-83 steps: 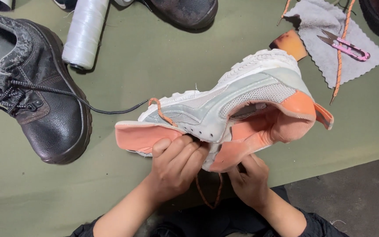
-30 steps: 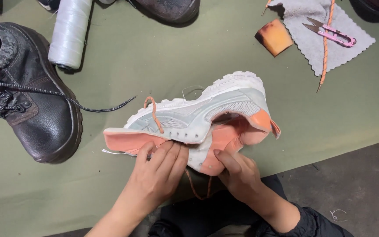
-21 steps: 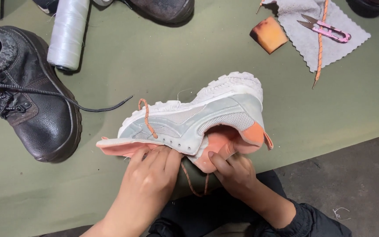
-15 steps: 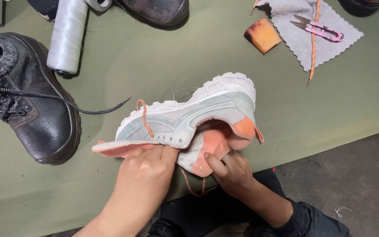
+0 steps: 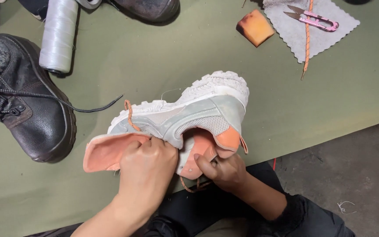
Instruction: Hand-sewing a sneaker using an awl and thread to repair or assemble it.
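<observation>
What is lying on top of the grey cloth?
On the grey cloth lie pink thread snips and an orange shoelace. Whatever is beneath the cloth stays hidden.

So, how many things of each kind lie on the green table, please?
Shoes: 3, the sneaker, the black boot, a dark shoe
Thread spools: 1
Sponges: 1
Cloths: 1
Snips: 1
Loose laces: 1
Total: 8

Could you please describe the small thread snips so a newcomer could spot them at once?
On the olive table, look to the far right corner for the grey cloth. The thread snips lie on it beside an orange lace; only they have pink handles.
</observation>
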